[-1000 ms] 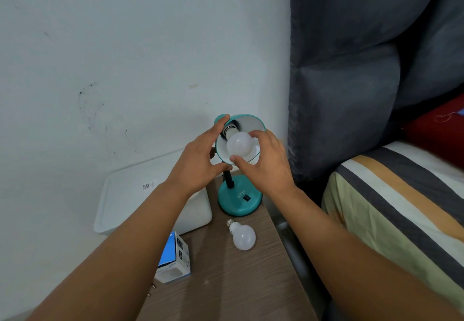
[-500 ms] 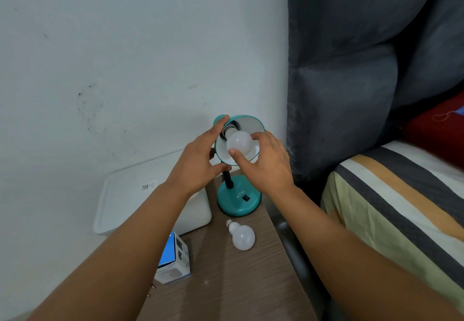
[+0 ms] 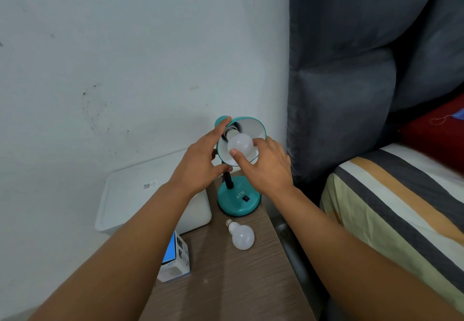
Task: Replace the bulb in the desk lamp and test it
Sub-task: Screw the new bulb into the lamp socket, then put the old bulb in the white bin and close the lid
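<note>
A teal desk lamp [image 3: 238, 200] stands at the back of the wooden bedside table [image 3: 226, 283], its shade [image 3: 253, 127] tilted toward me. A white bulb [image 3: 240, 143] sits in the shade's socket. My right hand [image 3: 266, 167] grips that bulb with thumb and fingers. The left edge of the shade is held by my left hand [image 3: 200, 165]. A second white bulb [image 3: 241, 235] lies loose on the table in front of the lamp base. The black switch [image 3: 245, 198] shows on the base.
A small blue and white bulb box [image 3: 175, 258] stands at the table's left edge. A white lidded bin [image 3: 140, 195] sits left of the lamp against the wall. A grey padded headboard [image 3: 351, 94] and a striped bed [image 3: 401, 207] lie to the right.
My right hand has turned on the bulb, its thumb shifting up across the bulb's front. My left hand stays on the shade.
</note>
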A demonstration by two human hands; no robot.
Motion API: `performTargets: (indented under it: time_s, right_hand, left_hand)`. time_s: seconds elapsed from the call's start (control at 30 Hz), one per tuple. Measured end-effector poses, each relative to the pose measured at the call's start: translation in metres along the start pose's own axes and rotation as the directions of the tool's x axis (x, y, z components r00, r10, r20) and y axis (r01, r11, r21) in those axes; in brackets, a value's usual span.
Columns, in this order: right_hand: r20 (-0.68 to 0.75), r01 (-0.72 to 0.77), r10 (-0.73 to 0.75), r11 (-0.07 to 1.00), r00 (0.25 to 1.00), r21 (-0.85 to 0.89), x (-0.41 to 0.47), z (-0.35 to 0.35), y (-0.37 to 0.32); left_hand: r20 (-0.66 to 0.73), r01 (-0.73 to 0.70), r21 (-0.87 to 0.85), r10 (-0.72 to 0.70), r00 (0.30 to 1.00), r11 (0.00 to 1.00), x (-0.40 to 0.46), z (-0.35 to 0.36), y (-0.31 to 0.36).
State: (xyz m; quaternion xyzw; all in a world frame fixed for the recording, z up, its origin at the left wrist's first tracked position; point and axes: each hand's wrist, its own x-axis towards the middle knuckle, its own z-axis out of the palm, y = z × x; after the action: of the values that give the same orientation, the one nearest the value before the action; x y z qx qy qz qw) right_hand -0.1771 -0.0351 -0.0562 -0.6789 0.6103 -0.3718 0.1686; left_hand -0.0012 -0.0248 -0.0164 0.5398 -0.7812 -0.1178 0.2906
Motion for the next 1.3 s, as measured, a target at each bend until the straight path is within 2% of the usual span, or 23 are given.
performTargets:
  time_s: [0.17, 0.43, 0.57, 0.67, 0.9, 1.07, 1.3]
  right_hand:
    - [0.074, -0.046, 0.050, 0.997, 0.996, -0.054, 0.001, -0.003, -0.006]
    - [0.200, -0.151, 0.148, 0.988, 0.969, 0.003, -0.002, -0.013, -0.014]
    - [0.241, -0.171, 0.144, 0.981, 0.960, 0.096, -0.009, -0.012, -0.011]
    - [0.235, -0.147, 0.116, 0.982, 0.965, 0.120, -0.022, -0.014, -0.008]
    - [0.117, 0.003, -0.017, 0.993, 0.993, 0.121, -0.080, -0.014, -0.004]
    - [0.154, 0.097, -0.112, 0.990, 0.982, 0.099, -0.119, -0.006, -0.017]
    - [0.282, 0.100, -0.126, 0.989, 0.951, 0.106, -0.135, 0.023, -0.048]
  left_hand:
    - [0.011, 0.028, 0.037, -0.028, 1.000, 0.999, -0.002, -0.001, 0.006]
    - [0.067, 0.101, 0.111, -0.109, 0.992, 0.989, -0.005, -0.009, 0.017]
    - [0.122, 0.151, 0.155, -0.171, 0.978, 0.976, -0.011, -0.015, 0.026]
    - [0.135, 0.173, 0.177, -0.198, 0.971, 0.969, -0.025, -0.021, 0.024]
    - [0.106, 0.260, 0.144, -0.276, 0.955, 0.955, -0.085, -0.029, 0.011]
    - [0.065, 0.350, 0.128, -0.360, 0.931, 0.928, -0.138, -0.037, 0.002]
    - [0.001, 0.520, 0.092, -0.523, 0.853, 0.849, -0.200, -0.063, -0.033]
